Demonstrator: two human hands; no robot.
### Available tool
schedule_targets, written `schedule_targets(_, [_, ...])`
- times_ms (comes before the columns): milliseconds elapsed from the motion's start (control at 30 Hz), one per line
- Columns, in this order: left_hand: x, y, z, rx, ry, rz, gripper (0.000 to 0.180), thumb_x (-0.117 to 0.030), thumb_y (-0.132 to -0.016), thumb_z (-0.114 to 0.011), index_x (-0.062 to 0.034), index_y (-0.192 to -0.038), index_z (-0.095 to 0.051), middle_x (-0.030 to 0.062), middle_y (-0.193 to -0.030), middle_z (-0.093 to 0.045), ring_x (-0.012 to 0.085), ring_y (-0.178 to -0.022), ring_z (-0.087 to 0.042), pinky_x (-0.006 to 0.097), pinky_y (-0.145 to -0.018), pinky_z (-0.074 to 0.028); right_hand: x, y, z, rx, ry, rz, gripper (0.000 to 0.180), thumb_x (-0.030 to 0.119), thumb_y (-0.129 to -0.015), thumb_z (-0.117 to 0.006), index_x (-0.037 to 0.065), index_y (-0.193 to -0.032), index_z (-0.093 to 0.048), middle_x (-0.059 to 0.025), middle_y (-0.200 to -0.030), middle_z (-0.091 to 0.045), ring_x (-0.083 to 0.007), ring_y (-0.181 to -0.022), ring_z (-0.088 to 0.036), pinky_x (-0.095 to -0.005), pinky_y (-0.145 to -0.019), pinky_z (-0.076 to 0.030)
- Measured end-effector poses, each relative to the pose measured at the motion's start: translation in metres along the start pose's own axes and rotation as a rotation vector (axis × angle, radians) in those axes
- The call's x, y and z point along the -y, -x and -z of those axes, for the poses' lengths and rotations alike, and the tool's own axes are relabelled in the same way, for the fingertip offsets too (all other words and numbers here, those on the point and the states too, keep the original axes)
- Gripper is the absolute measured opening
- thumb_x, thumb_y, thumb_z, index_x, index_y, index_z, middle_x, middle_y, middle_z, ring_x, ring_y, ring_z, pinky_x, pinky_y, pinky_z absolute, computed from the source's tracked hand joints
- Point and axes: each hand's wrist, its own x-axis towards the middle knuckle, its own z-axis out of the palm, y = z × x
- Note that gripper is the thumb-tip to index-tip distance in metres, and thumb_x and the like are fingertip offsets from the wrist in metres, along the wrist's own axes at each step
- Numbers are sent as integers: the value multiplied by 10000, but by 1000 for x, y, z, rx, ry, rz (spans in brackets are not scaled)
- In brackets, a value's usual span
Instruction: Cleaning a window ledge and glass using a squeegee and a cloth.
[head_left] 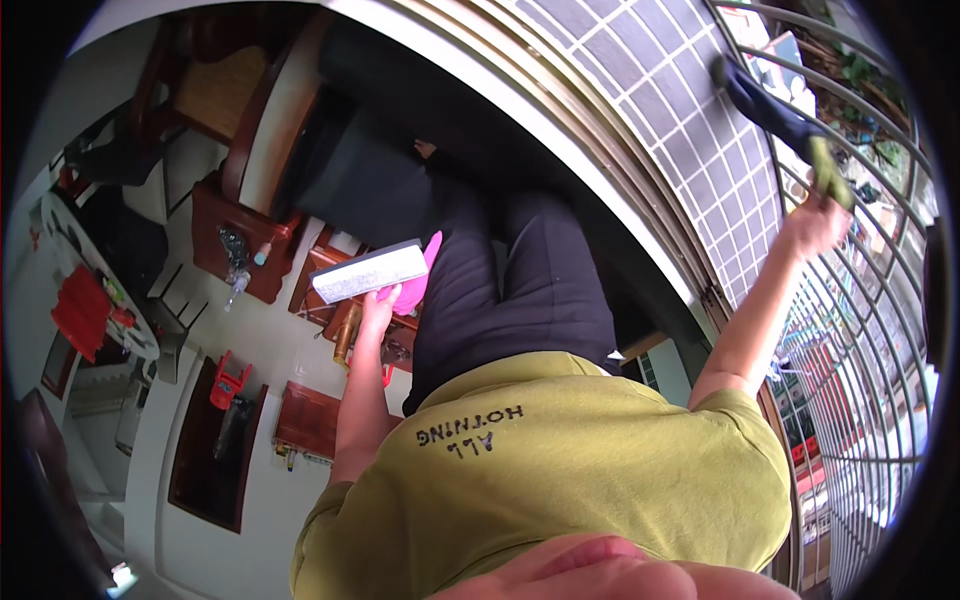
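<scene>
My left hand (pixel 378 308) is closed on a flat rectangular cleaning pad with a pink handle. The pad's pale grey face (pixel 372 275) is turned partly up, over the room side. Out to the far right, my right hand (pixel 818 230) grips the yellow-green end (pixel 828 175) of a long dark blue tool. The tool's dark part (pixel 765 103) reaches away from me, between the grey tiles and the metal bars. Motion smears it, and its exact kind does not show. My right arm is stretched out past the window frame.
A sliding window track (pixel 600 130) runs between the dark room side and the grey tiled ledge (pixel 690 120). Curved metal bars (pixel 850 350) close off the right. At left are a wooden chair (pixel 225 90), reddish-brown wooden furniture (pixel 240 235) and a red plastic stool (pixel 230 380).
</scene>
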Motion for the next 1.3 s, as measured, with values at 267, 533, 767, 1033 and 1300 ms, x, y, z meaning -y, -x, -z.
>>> schedule_targets(267, [-6, -14, -3, 3, 54, -16, 423, -139, -806, -649, 6, -1183, -522, 112, -1178, -554, 197, -1115, -499, 314, -960, -366, -11, 42, -150, 772, 933, 517, 218, 154, -845, -611, 2, -1001, -602, -71, -897, -647, -137, -801, -596, -252, -724, -455])
schedule_targets(533, [24, -13, 2, -21, 25, -104, 440, -159, -809, -647, -3, -1197, -510, 127, -1187, -549, 211, -1117, -500, 326, -959, -373, 27, 137, -360, 974, 38, -436, 187, 206, -856, -527, 40, -841, -613, -59, -728, -529, -110, -672, -494, -293, -582, -390])
schedule_targets(767, [24, -9, 0, -2, -7, 14, 408, -186, -804, -651, -3, -1153, -541, 111, -1112, -590, 210, -1049, -542, 321, -905, -407, 39, 175, -488, 1242, 431, 606, 207, 151, -730, -517, 64, -877, -633, -202, -810, -566, -361, -797, -565, -425, -714, -455])
schedule_targets(1033, [40, -28, 0, 1, 77, 14, 417, -189, -804, -655, -7, -1161, -539, 112, -1143, -573, 200, -1071, -523, 315, -919, -393, 21, 182, -507, 1078, 522, 580, 209, 155, -694, -543, 103, -843, -680, -195, -873, -573, -345, -854, -566, -410, -762, -457])
schedule_targets(1300, [-5, -18, 7, 15, 30, -1, 409, -173, -814, -643, 1, -1167, -533, 110, -1166, -560, 203, -1100, -506, 317, -943, -376, 48, 174, -456, 1229, 424, 602, 141, 148, -636, -563, 78, -729, -643, -171, -707, -613, -339, -694, -604, -410, -649, -490])
